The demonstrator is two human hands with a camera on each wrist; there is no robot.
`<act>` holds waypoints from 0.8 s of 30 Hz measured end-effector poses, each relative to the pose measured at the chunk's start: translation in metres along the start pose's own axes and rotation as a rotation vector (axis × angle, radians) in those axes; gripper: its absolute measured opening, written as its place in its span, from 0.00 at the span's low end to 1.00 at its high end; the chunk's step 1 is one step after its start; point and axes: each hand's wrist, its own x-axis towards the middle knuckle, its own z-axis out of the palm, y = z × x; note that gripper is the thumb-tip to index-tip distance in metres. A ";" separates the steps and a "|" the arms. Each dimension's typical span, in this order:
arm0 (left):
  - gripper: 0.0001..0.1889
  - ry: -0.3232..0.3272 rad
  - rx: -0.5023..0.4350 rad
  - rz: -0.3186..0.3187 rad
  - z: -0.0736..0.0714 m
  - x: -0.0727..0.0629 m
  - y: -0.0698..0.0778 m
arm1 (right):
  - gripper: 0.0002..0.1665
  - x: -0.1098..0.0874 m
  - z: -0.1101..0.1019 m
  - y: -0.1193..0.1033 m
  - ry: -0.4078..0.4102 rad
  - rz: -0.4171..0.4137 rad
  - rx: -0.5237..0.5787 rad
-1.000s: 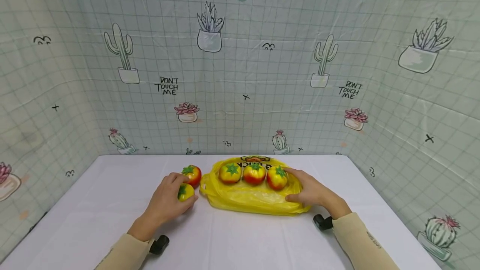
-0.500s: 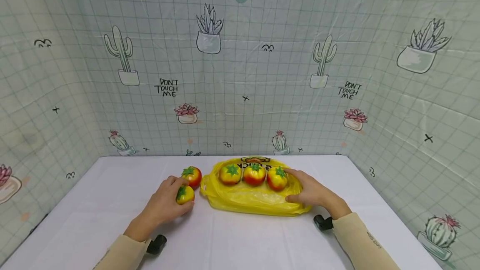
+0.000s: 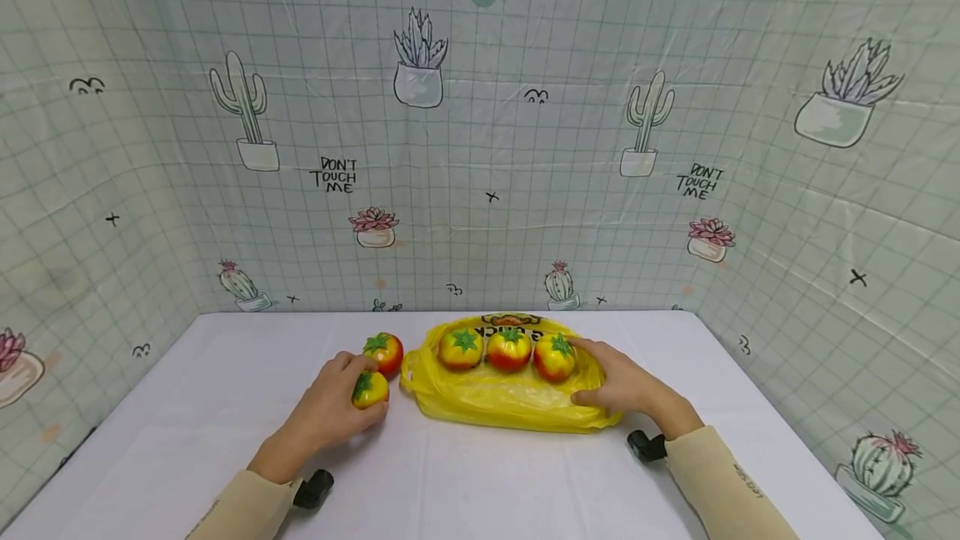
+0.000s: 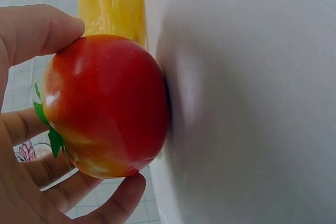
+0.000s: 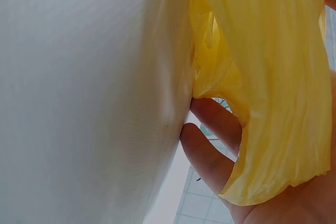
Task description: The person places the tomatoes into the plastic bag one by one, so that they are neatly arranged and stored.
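My left hand (image 3: pixel 330 400) grips a red-and-yellow tomato (image 3: pixel 371 390) with a green leafy top, thumb on one side and fingers on the other. In the left wrist view this tomato (image 4: pixel 107 106) is low against the white table. Just behind it is a second tomato (image 3: pixel 385 354), close to my fingers. A crinkled yellow plastic bag (image 3: pixel 487 411) lies at the centre, with three tomatoes (image 3: pixel 508 348) in a row, their tops uncovered. My right hand (image 3: pixel 626 382) rests spread at the bag's right end, beside the rightmost tomato (image 3: pixel 554 357). A bag fold (image 5: pixel 278 93) hangs across its palm.
White cloth covers the table (image 3: pixel 465 490). Behind it and at both sides stands a grid-patterned curtain (image 3: pixel 480 148) with printed cacti. A bag handle loop (image 3: pixel 407 373) points toward the loose tomatoes. Dark devices (image 3: pixel 315 490) sit at the wrists.
Over the first half second my left hand shifted slightly left and nearer me with its tomato; since then it has stayed still. The right hand and the bag hold their place.
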 end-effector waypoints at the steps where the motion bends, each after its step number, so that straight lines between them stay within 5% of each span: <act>1: 0.27 0.001 0.000 0.002 0.000 0.000 0.000 | 0.52 0.000 0.000 0.000 0.001 -0.002 0.001; 13: 0.26 0.003 -0.019 0.009 0.001 -0.001 0.007 | 0.52 0.000 0.001 0.001 -0.002 -0.003 0.004; 24: 0.25 0.030 0.004 0.084 -0.001 -0.002 0.017 | 0.52 -0.001 0.000 0.000 0.004 -0.019 0.001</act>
